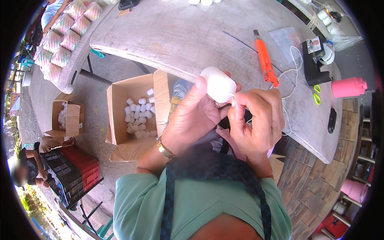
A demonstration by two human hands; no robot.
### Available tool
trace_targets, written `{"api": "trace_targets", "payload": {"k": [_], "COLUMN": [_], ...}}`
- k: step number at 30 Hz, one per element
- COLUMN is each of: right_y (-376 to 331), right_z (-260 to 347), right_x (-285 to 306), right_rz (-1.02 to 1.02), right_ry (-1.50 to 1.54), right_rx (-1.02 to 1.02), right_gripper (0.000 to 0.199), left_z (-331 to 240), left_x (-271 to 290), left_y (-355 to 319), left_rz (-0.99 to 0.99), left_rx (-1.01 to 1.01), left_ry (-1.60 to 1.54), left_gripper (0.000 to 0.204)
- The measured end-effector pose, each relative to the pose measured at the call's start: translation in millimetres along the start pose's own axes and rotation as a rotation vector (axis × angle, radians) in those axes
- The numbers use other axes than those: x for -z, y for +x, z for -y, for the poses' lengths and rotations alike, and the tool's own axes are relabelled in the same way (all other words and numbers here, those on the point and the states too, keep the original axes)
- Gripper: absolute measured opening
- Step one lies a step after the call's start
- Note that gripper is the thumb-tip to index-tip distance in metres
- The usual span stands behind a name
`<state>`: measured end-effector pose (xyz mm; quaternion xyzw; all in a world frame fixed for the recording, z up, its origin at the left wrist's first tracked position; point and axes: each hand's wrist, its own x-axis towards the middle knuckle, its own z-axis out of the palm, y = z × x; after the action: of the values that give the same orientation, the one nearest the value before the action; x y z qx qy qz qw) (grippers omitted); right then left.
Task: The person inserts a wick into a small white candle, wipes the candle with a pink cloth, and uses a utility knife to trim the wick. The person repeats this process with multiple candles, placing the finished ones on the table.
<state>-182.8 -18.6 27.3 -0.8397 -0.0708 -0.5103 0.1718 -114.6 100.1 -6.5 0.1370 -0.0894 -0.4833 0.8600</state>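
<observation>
My left hand is closed round a smooth white cylinder with rounded ends, its thumb along the near side and fingertips showing behind. It looks like a small roll; I cannot make out its material. At its lower right end, my right hand pinches a thin white strand between thumb and forefinger. Both hands are in front of my body at the table's near edge. On the floor to the left, an open cardboard box contains several similar white cylinders.
The grey table bears an orange box cutter, a loose white cord, green-handled scissors, a pink tumbler and a black object. Filled bags lie far left. A person sits by dark crates.
</observation>
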Motion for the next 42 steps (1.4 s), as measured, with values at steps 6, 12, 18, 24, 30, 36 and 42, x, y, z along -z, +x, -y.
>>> {"api": "trace_targets", "payload": {"k": [6,12,18,24,30,36,42], "right_y": [-4,-5,-1,-1,-12,-14,-8], "right_z": [-4,3,-2,-13,-5,-1,3], "right_x": [-3,4,-6,-13,-8,-6,-5], "right_rz": [0.012,-0.016,0.017,-0.044,0.016,0.002,0.028], "right_ry": [-0.038,0.047,0.119,0.207,0.483,0.530,0.665], "right_rx": [0.005,-0.146,-0.059,-0.317,-0.500,-0.480,-0.395], "right_gripper": [0.011,0.011,0.018,0.016,0.012,0.015,0.011], "left_z": [2,3,4,2,-2,-3,-2], "left_x": [-1,12,7,5,14,10,15], "left_y": [1,2,4,2,6,4,4], "left_rz": [-0.050,-0.033,-0.061,-0.066,0.021,-0.040,0.010], "left_rx": [-0.046,-0.126,-0.268,-0.221,-0.144,-0.113,-0.120], "left_ry": [0.140,0.258,0.440,0.265,0.193,0.257,0.248], "left_gripper": [0.065,0.058,0.057,0.044,0.048,0.057,0.058]}}
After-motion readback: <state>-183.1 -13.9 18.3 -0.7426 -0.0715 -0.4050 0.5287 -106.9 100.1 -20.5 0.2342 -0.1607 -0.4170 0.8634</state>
